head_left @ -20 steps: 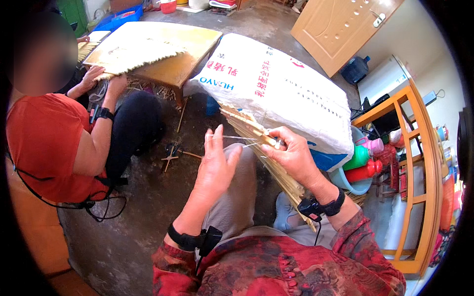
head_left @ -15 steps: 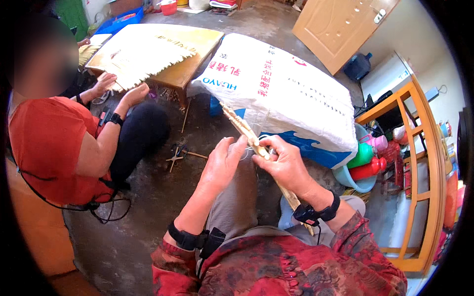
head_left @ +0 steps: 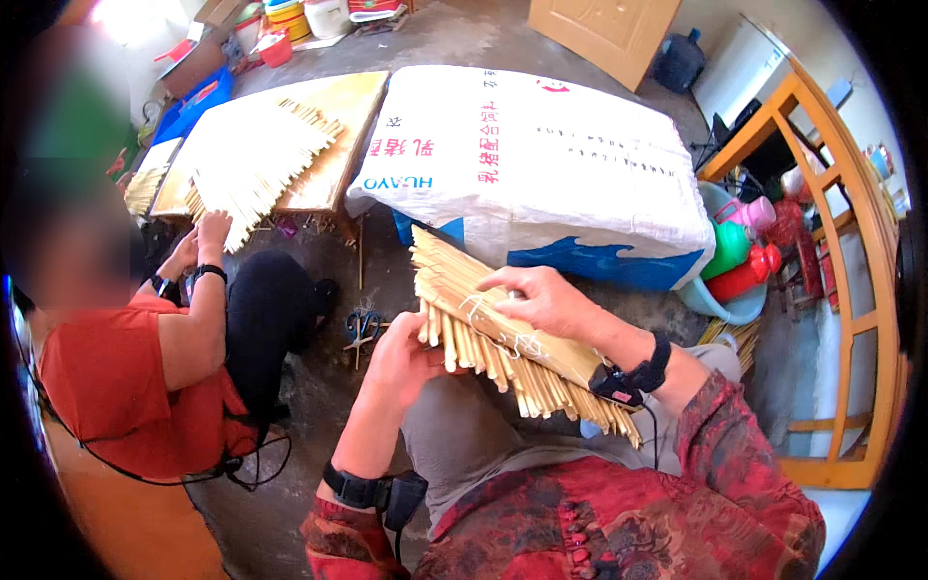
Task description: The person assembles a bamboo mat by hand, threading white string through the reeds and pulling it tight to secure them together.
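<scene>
A mat of pale, dry plant stalks (head_left: 454,275) lies tilted over my lap, its stalk ends jutting out unevenly along the near side. Loose white thread (head_left: 522,344) curls across its upper face. At the mat's near left edge, my left hand (head_left: 394,360) is closed on the stalks, some of its fingers hidden beneath. My right hand (head_left: 553,302) is over the upper face with bent fingers close together; whether they pinch thread or a stalk I cannot make out. Black bands circle both wrists.
A white woven sack (head_left: 541,155) covers a block-shaped thing ahead. At left, a person in orange (head_left: 126,387) holds a larger stalk mat (head_left: 242,145) on a low wooden table (head_left: 333,174). Scissors (head_left: 362,326) lie on the floor. A basin (head_left: 739,307) with bottles stands right, beside a wooden frame (head_left: 851,290).
The mat has turned from nearly edge-on to showing its broad face and thread. My left hand has moved lower and left along its edge; my right hand has shifted onto the face.
</scene>
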{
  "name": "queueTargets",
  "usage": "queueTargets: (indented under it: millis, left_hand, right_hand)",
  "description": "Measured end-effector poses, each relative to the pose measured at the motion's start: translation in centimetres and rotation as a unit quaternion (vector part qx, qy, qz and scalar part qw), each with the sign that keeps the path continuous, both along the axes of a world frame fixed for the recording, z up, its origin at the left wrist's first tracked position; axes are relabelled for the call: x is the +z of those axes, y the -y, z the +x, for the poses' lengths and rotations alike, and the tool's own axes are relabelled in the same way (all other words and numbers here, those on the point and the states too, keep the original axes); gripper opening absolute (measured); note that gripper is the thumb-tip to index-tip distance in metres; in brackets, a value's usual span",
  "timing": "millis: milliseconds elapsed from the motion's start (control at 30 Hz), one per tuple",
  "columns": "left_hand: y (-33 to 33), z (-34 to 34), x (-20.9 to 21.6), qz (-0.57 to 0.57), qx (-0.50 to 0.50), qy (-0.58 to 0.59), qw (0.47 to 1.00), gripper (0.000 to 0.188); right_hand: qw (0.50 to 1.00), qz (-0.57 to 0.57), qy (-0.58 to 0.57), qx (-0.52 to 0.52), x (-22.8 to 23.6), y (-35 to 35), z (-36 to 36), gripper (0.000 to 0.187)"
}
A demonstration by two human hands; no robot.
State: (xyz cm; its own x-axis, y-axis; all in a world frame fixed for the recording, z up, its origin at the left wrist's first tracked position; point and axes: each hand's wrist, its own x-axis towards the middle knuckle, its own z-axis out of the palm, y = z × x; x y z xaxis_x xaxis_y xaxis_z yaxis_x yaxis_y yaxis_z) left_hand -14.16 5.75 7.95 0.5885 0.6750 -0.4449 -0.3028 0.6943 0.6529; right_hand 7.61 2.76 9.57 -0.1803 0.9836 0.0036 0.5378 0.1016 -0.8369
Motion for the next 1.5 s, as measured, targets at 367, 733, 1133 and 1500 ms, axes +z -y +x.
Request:
queueTargets:
  millis: [367, 733, 1133, 1500]
  left_hand:
    - [-1.5, -1.3, -0.1, -0.025, -0.06, -0.081, 0.995, 0.044]
    - [-3.3, -1.0, -1.5, -0.027, -0.152, -0.188, 0.97, 0.031]
    - [-1.4, -0.8, -3.3, 0.081, -0.071, -0.233, 0.967, 0.026]
    - [-4.5, -4.5, -2.8, 0.632, -0.177, -0.463, 0.596, 0.069]
  right_hand:
    - [0.977, -0.205, -0.045, -0.038, -3.5, -2.8, -2.7, 0.028]
    - [0.928, 0.015, -0.369, -0.046, 1.2, -0.3, 2.5, 0.016]
    - [0.778, 0.168, -0.597, -0.099, 7.7, -0.7, 7.8, 0.025]
    - [0.866, 0.045, -0.496, -0.048, 12.5, 7.3, 3.6, 0.025]
